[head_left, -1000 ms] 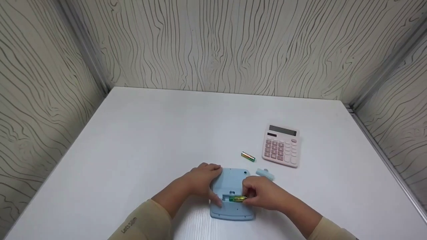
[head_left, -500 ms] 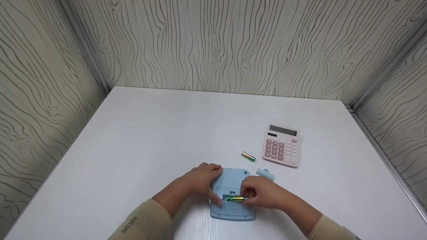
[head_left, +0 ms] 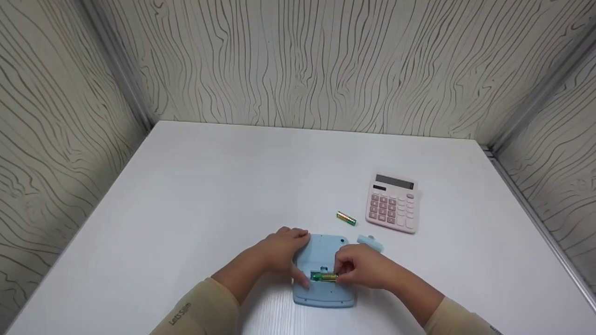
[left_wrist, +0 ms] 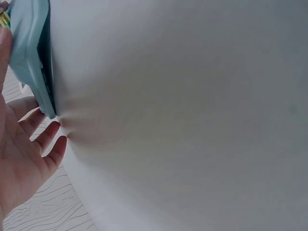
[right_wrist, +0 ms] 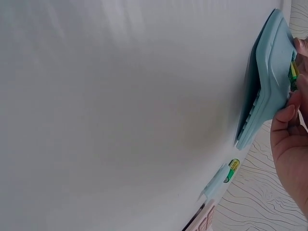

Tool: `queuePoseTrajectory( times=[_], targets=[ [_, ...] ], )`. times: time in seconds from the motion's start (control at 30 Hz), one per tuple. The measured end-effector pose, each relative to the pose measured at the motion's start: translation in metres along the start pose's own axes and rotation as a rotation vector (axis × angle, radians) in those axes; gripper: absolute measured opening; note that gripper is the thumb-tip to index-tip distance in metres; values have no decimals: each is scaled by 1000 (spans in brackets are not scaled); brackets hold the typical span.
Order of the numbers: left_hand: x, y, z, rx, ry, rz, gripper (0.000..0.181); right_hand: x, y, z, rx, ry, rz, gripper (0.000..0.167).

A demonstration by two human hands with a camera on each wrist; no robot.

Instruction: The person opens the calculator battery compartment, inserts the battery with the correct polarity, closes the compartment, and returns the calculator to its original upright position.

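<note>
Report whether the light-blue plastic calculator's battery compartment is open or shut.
Open: the small light-blue cover lies beside the calculator, leaving a green-gold cylindrical battery exposed.

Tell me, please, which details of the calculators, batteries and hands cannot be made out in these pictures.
Head view: the front of the blue calculator, hidden because its back faces up.
Head view: the right end of the held battery, covered by the right hand.
Head view: any print on the loose battery, too small to read.
Left wrist view: part of the left hand, cut off by the left edge.
Right wrist view: most of the pink calculator, cut off by the bottom edge.
</note>
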State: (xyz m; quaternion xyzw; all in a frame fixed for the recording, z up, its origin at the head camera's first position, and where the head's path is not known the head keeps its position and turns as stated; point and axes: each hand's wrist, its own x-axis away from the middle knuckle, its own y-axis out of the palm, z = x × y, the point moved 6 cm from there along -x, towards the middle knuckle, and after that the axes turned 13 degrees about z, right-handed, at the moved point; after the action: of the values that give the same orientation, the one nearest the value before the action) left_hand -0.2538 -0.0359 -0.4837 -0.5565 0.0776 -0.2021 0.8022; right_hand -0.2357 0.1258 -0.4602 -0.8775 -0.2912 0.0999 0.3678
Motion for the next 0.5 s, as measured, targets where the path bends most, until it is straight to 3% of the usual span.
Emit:
queuePoseTrajectory(
  times=[0.17, 0.5],
  targets=[
    [-1, 2, -1, 7, -2, -4, 107, -1, 1, 1, 32, 33, 8, 7],
    [1, 1, 0, -3, 4, 4, 107, 6, 4, 0, 73, 50, 103, 4]
  ],
)
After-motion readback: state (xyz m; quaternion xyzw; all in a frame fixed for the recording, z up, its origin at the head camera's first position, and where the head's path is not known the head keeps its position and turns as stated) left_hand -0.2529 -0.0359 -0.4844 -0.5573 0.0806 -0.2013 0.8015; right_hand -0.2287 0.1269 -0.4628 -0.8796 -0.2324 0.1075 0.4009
